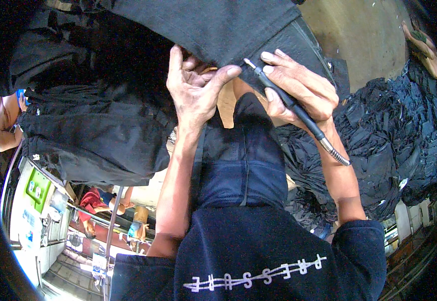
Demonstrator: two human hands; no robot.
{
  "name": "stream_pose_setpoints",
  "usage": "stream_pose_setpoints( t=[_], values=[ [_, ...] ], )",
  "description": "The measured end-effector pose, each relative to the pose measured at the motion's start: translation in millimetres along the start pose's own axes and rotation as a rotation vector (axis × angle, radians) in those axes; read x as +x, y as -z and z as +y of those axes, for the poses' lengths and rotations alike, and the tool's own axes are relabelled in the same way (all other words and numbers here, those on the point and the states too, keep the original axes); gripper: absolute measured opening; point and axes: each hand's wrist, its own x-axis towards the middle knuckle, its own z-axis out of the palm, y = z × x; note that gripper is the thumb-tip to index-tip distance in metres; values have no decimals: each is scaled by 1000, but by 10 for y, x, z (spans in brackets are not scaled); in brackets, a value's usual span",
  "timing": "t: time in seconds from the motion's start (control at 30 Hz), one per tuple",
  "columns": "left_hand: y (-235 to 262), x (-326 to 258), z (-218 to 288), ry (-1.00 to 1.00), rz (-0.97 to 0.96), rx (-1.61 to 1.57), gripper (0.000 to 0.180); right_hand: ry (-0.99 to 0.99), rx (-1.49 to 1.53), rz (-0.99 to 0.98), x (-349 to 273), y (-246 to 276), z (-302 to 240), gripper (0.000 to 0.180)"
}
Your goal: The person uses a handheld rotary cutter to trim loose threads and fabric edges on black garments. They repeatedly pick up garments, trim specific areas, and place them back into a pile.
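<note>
My right hand [303,89] grips a slim black pen-shaped handpiece [294,106]. A short light tip sticks out at its upper left end, and a metal spring sleeve is at its lower end. The tip is right beside the edge of a dark grey garment [213,30] spread in front of me; whether it touches the cloth I cannot tell. My left hand [196,85] holds the garment's lower edge, fingers curled behind it and thumb stretched toward the tip. The cloth partly hides those fingers. A smoother dark panel [283,50] lies under the garment on the right.
A big heap of crumpled dark cloth [374,135] lies to my right. More dark garments [98,130] are piled on the left. Another person's arm [7,123] shows at the far left, and a person in red [92,203] at lower left. A bare foot [424,50] is at upper right.
</note>
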Motion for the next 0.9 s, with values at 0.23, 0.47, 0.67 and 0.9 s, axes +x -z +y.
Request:
stream_pose_setpoints(
  t=[0.23, 0.47, 0.67, 0.9],
  values=[
    [21, -27, -25, 38, 30, -16, 74, 18, 36, -64, -14, -25, 1, 28],
    [16, -95, 59, 127, 119, 122, 42, 6, 0, 13, -14, -5, 5, 29],
    [-49, -152, 202, 195, 212, 377, 31, -34, -60, 91, -20, 0, 28, 29],
    [40, -149, 182, 172, 173, 417, 29, -98, -132, 108, 9, 71, 28, 26]
  ],
)
